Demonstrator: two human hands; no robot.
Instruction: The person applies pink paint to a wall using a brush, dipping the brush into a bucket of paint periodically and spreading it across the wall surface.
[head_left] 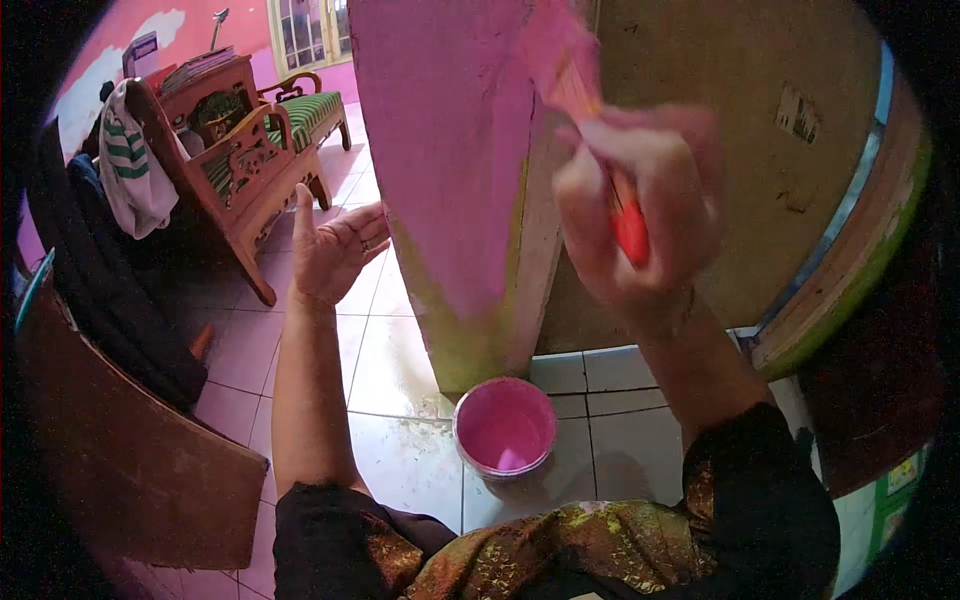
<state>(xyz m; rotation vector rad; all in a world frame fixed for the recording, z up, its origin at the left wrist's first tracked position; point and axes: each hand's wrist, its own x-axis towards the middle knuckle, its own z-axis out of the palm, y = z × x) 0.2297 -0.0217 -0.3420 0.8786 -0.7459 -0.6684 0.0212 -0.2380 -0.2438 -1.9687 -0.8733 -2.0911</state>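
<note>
1. On my feed, the right grip (655, 195) was closed around a paintbrush (630, 222), fingers wrapped over its red-orange handle; motion blurred both.
2. The brush pointed up and to the left, its pink-coated bristles (568, 75) in front of the upper right edge of a pillar (440, 130). I could not tell whether they were touching it.
3. I saw the left grip (338, 250) open and holding nothing, thumb raised, a ring on one finger. Its fingertips reached the pillar's left edge, though I could not make out whether they made contact.
4. The pillar was pink over most of its face, with a yellowish-green stretch low down, below an uneven border.
5. Below my two grips, at the pillar's foot, a round paint bucket (457, 428) stood upright on the tiled floor (410, 460), its inside pink.
6. To the right of the pillar I had a brown door-like panel (720, 60) in view.
7. Farther left stood a carved wooden settee (235, 185) with a green-striped cushion (312, 112); a white cloth (130, 180) with green stripes hung over its near end.
8. Behind the settee I made out a barred window (308, 35).
</note>
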